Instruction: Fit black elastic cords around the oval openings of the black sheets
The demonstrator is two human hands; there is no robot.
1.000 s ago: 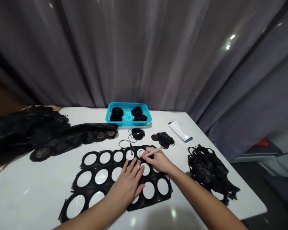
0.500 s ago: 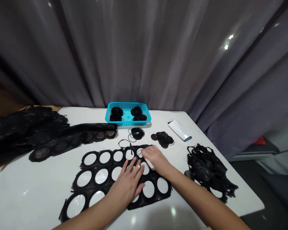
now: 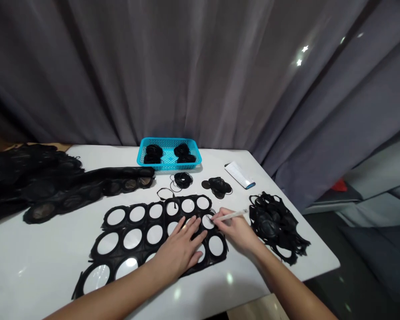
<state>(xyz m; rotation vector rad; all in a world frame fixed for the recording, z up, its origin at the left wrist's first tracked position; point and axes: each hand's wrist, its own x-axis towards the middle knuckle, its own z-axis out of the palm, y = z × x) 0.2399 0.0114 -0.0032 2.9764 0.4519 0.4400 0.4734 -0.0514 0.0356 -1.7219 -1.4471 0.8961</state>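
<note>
A black fabric sheet with rows of round holes lies on the white table, and the white surface shows through the holes. My left hand rests flat on its right half, fingers spread, covering some holes. At the sheet's right edge, my right hand pinches a slim white pen-shaped tool. The tool slants up to the right, its lower end at a hole in the middle row. That tip is too small to make out. A thin dark strand shows near my right fingertips.
Behind the sheet are a blue basket holding black bundles, a coil of black cord and black discs. A white packet lies farther right. Black scraps are heaped at right, more black material at left.
My right hand has moved from the top row towards the sheet's right edge, uncovering holes there. The tool now points up to the right. My left hand stays on the sheet; the view has shifted.
</note>
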